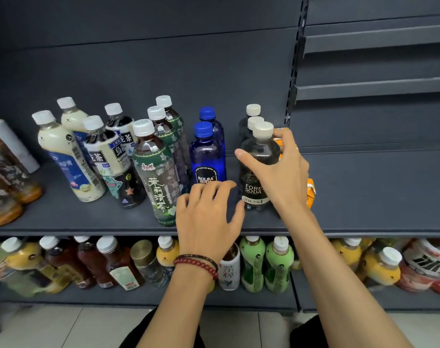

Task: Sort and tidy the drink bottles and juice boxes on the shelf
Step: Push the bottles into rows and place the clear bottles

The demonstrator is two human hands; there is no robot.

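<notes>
Shelf (pixel 364 192), bottles standing upright in short files running from the front edge back, left to right:
- two cream bottles (pixel 65 156), blue labels;
- two oolong teas (pixel 105 151);
- three jasmine teas (pixel 156 177), green labels;
- two blue sodas (pixel 207 156);
- three dark sodas (pixel 257 156), white caps, right hand (pixel 284 172) gripping the front one.

Orange juice box (pixel 310 192) sitting just right of them, mostly hidden.
</notes>
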